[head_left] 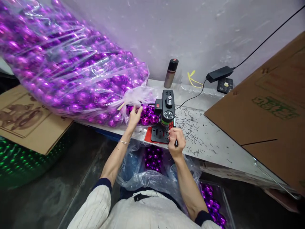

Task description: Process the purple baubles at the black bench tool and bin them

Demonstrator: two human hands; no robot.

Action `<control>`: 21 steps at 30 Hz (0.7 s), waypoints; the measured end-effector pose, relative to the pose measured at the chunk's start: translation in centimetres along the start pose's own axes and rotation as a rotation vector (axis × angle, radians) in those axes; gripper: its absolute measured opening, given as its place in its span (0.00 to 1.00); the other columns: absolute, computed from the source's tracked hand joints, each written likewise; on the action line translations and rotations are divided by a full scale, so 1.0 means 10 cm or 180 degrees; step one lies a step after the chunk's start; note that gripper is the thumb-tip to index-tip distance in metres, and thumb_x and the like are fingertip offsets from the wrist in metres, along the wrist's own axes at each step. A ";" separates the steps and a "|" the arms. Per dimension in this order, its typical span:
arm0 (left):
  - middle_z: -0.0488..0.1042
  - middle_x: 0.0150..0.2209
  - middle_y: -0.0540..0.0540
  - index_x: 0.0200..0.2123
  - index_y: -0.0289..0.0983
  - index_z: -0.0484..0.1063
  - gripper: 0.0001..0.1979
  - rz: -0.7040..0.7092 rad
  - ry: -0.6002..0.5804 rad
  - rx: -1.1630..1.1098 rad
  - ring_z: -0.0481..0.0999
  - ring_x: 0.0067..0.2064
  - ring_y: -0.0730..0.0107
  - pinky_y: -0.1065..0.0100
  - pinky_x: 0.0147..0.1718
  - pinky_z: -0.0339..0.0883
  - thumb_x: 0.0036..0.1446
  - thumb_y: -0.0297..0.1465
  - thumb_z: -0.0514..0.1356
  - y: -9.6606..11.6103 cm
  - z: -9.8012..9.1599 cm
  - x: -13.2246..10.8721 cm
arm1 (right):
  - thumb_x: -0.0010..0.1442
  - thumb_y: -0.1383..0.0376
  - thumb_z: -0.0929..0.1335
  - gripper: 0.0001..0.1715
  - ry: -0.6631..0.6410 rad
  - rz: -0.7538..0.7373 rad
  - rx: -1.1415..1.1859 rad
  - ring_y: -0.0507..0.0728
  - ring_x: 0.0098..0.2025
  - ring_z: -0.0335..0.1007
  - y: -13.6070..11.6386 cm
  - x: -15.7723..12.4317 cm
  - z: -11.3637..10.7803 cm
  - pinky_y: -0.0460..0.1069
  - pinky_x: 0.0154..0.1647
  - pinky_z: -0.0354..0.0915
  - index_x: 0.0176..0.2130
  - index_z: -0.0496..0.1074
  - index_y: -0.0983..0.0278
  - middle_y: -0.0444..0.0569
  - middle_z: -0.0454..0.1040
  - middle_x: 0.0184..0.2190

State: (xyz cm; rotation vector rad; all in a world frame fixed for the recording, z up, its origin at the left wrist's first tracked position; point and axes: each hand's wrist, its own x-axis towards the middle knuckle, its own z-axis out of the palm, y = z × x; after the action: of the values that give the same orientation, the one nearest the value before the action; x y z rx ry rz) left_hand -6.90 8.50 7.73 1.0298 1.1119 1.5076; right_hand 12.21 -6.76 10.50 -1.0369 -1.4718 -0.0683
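Note:
My right hand [176,142] wraps round the black lever handle [176,143] of a small black press machine [168,106]. The machine has knobs and a red switch on top, and its slotted base plate [158,134] lies on a red sheet [148,136]. My left hand [135,115] is at the gathered mouth of a large clear plastic bag [95,68] full of shiny purple ball ornaments. Its fingers are curled beside loose purple balls [146,118] left of the machine; what they hold is hidden.
Black scraps [190,127] litter the bench right of the machine. Behind stand a spray can [171,73], yellow ribbon [194,79] and a power adapter [219,74]. A cardboard box [267,111] fills the right. An open plastic bag [143,179] with purple balls hangs at my lap.

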 end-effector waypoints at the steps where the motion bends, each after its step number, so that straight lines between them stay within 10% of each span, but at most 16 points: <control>1: 0.77 0.54 0.39 0.45 0.37 0.77 0.20 0.0202 -0.0060 0.0361 0.68 0.65 0.52 0.52 0.69 0.54 0.51 0.37 0.73 -0.02 -0.02 -0.09 | 0.67 0.72 0.61 0.15 -0.0010 -0.0003 -0.0009 0.53 0.32 0.69 0.00 0.00 0.00 0.50 0.33 0.64 0.29 0.65 0.60 0.44 0.71 0.27; 8: 0.71 0.58 0.34 0.55 0.37 0.73 0.20 0.2049 -0.1088 0.2990 0.72 0.57 0.48 0.51 0.57 0.66 0.63 0.40 0.63 -0.22 0.07 -0.56 | 0.67 0.73 0.61 0.15 -0.0005 -0.0037 0.0014 0.52 0.32 0.69 -0.03 0.03 -0.01 0.49 0.34 0.64 0.29 0.65 0.60 0.44 0.70 0.28; 14: 0.72 0.56 0.34 0.59 0.37 0.70 0.24 0.2068 -0.1316 0.3546 0.73 0.50 0.49 0.55 0.49 0.67 0.63 0.42 0.62 -0.40 0.16 -0.49 | 0.67 0.72 0.61 0.14 -0.0051 -0.0013 0.0016 0.52 0.33 0.70 -0.03 0.02 -0.02 0.50 0.34 0.64 0.29 0.65 0.60 0.45 0.71 0.29; 21: 0.73 0.53 0.33 0.64 0.36 0.65 0.28 0.1521 -0.1611 0.4512 0.73 0.53 0.48 0.55 0.51 0.66 0.64 0.38 0.62 -0.11 0.34 -0.44 | 0.67 0.71 0.61 0.14 -0.0037 -0.0010 -0.0026 0.53 0.33 0.70 -0.02 0.01 -0.02 0.50 0.35 0.65 0.30 0.66 0.60 0.45 0.72 0.28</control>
State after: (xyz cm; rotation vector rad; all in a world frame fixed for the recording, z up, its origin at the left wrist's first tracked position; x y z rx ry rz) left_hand -2.62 4.90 7.02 2.5812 1.5771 0.4657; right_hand 12.28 -6.95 10.67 -1.0431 -1.4849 -0.0707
